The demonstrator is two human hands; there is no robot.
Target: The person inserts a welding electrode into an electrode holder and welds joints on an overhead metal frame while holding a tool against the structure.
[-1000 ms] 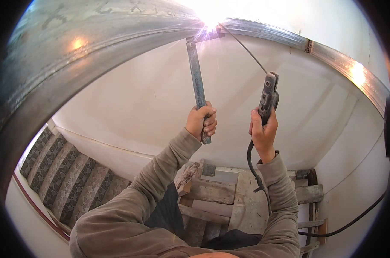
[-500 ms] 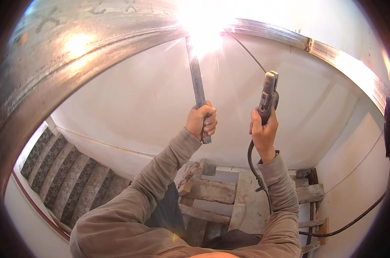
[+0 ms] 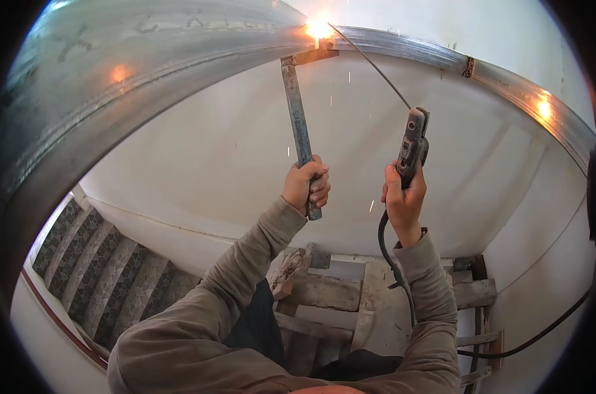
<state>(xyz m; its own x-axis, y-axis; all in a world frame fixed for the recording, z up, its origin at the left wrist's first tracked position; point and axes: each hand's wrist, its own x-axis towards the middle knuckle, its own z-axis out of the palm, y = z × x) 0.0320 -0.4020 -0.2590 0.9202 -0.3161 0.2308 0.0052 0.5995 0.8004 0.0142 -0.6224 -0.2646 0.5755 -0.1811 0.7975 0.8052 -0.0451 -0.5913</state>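
Note:
My left hand (image 3: 306, 184) is raised and grips a grey metal bar (image 3: 297, 125) upright, its top end pressed against the overhead steel beam (image 3: 153, 59). My right hand (image 3: 403, 197) holds a welding electrode holder (image 3: 413, 146). Its thin rod (image 3: 370, 62) slants up and left to the joint, where a bright arc spot (image 3: 319, 29) glows and a few sparks fall. A black cable (image 3: 393, 262) hangs from the holder down past my right sleeve.
The curved steel beam runs across the top, with a bracket (image 3: 468, 65) on its right part. Behind it is a white wall (image 3: 199, 157). Tiled stair steps (image 3: 94, 269) lie lower left. A rough wooden scaffold of planks (image 3: 337, 295) stands below me.
The arc glare has shrunk from a wide flash half a second ago to a small bright spot. Both hands hold nearly the same positions.

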